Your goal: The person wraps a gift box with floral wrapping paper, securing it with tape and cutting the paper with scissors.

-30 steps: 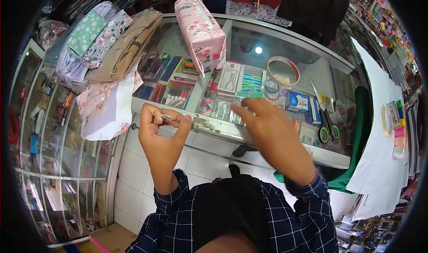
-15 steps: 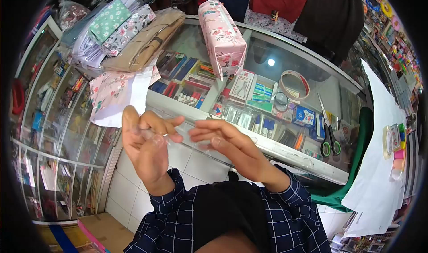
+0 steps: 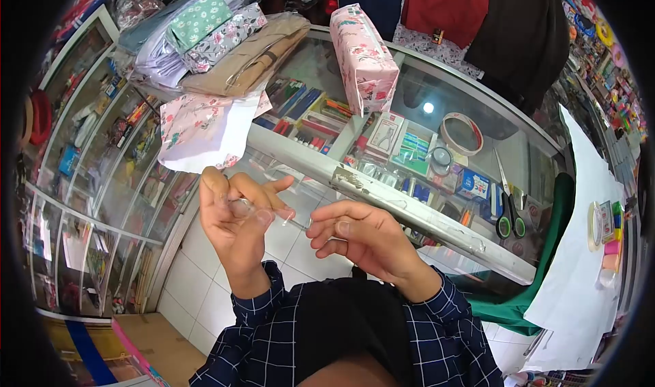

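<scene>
Beyond both hands stretches the glass desk, a shop counter with stationery under its top, and everything else lies on it, well apart from the hands. Far ahead of the left hand there is a stack of folded fabrics in plastic bags, with a sheet of floral wrapping paper hanging over the desk edge just above that hand. Ahead, between the two hands but farther away, stands the gift box wrapped in pink floral paper. Ahead of the right hand and to its right lie a large roll of tape, the scissors with green handles, and, smaller, a little clear tape roll. The left hand is raised with fingers curled, and it pinches one end of a short strip of clear tape between thumb and fingers; the right hand is half closed, and its fingertips seem to take the other end, though the strip is so transparent that I cannot tell exactly where it finishes. The strip is thus in the air between the hands, near the body, not touching the desk. To do this step well, I think the strip should be kept stretched and flat, held only at the very ends, so the sticky side does not fold on itself or catch the fingers.
</scene>
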A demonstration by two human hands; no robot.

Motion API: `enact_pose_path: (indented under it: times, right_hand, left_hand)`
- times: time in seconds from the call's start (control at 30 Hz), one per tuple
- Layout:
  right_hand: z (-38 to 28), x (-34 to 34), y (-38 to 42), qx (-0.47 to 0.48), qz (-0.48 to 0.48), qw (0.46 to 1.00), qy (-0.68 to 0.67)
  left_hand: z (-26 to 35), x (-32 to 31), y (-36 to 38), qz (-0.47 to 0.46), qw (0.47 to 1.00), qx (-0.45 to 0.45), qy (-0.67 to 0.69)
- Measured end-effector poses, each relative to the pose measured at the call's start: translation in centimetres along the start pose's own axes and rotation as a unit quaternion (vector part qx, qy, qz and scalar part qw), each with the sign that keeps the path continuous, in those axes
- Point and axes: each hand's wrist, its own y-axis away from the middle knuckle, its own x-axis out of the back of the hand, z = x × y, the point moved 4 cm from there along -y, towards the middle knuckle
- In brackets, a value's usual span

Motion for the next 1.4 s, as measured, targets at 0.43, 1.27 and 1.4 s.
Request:
enact_pose_path:
  times: [0.43, 1.27, 1.4]
  right_hand:
    - [-7.1, 1.3, 1.0, 0.153, 0.169, 0.832, 0.505]
    - [-12.6, 3.9, 0.0, 0.097, 0.114, 0.816, 0.558]
    - [-12.7, 4.0, -0.1, 0.082, 0.115, 0.819, 0.556]
  left_hand:
    - [2.0, 2.8, -1.4, -0.193, 0.848, -0.158, -0.467]
    - [-9.6, -2.0, -14.3, -0.374, 0.737, -0.029, -0.562]
    - [-9.5, -3.0, -14.6, -0.382, 0.716, -0.048, -0.582]
